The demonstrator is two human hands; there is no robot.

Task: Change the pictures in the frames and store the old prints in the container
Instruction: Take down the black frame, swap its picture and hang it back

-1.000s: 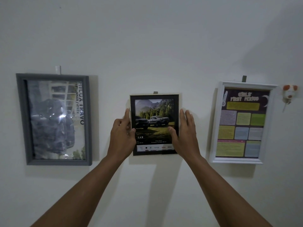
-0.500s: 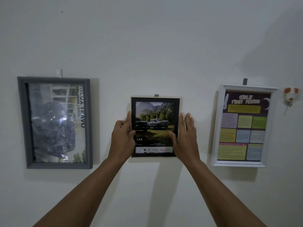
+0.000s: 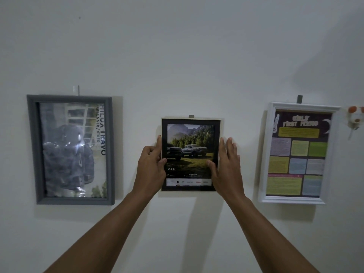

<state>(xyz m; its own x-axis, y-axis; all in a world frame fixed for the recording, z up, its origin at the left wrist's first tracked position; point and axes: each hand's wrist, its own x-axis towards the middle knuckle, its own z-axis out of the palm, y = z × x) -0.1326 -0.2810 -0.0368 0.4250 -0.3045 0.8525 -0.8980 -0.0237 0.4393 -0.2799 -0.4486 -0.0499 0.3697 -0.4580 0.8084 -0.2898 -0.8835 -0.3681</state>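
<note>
Compared with one second ago, almost nothing has changed in the grip: both hands hold the same small frame on the wall, and all three frames only sit a little lower in the view, which looks more like a move of the head than of the frames. I judge from this that the middle frame is not lifted off its hanger yet, so the change of its picture has not started. On the left hangs the grey frame (image 3: 71,149) with a shiny, wrinkled print of a dark vehicle, well apart from the hands. The left hand (image 3: 150,166) pinches the left edge of the black frame (image 3: 190,154), with the thumb on the front and the fingers curled behind the edge. This black frame is in the middle of the wall (image 3: 177,56), under a small hanger (image 3: 191,116), and its print shows pickup trucks before trees and mountains. The right hand (image 3: 226,166) lies spread and flat at the right edge, the thumb on the front. On the right the white frame (image 3: 297,152) holds a colourful poster. The container is not in view.
</note>
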